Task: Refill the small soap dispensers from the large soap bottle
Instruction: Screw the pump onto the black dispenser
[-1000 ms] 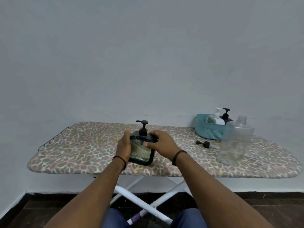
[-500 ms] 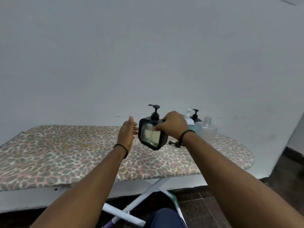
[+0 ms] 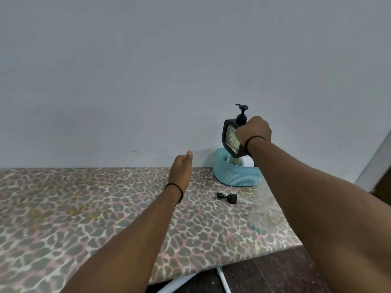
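My right hand (image 3: 254, 132) grips a small black-framed soap dispenser (image 3: 230, 136) with a black pump top and holds it in the air just above the light blue basket (image 3: 234, 176). A white dispenser (image 3: 245, 161) shows inside the basket, partly hidden by my right arm. My left hand (image 3: 182, 170) hovers over the board, left of the basket, fingers relaxed and holding nothing. A loose black pump cap (image 3: 227, 197) lies on the board in front of the basket. The large clear soap bottle (image 3: 264, 216) stands at the right, mostly hidden behind my right forearm.
The leopard-print ironing board (image 3: 84, 218) runs along a plain grey wall, its white legs (image 3: 222, 280) showing below the front edge over a dark floor. A door frame edge (image 3: 374, 163) stands at the far right.
My right hand carried the black dispenser rightwards from the board's middle to above the blue basket. My left hand let go of it and stayed behind, empty.
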